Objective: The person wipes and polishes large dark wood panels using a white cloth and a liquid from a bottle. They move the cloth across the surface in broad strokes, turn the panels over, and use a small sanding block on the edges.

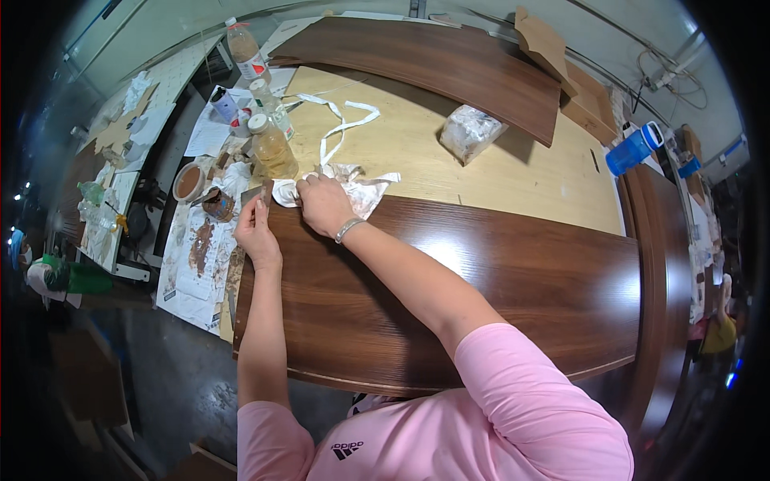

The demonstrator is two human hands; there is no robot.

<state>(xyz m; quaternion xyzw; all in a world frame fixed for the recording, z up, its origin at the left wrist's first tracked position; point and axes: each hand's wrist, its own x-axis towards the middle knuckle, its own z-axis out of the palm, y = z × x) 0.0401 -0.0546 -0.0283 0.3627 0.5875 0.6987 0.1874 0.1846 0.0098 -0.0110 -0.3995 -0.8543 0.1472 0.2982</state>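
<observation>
A glossy dark-brown wood panel (481, 280) lies in front of me across the worktable. At its far left corner my left hand (258, 236) pinches a small flat brownish piece (266, 192), which looks like a thin scraper; its exact kind is hard to tell. Just to the right, my right hand (322, 207) is closed on a crumpled, stained white rag (370, 189) at the panel's far edge. The fingertips of that hand are partly hidden in the cloth. Left of my hands stand a small jar of brown paste (217, 206) and a round tub (189, 183).
Beyond the rag are a bottle of yellowish liquid (275, 152), a white strap (350, 123) and a plastic-wrapped bundle (470, 134). Another brown panel (425, 60) lies at the back. A blue water bottle (634, 150) and a cardboard box (591, 104) stand at the right.
</observation>
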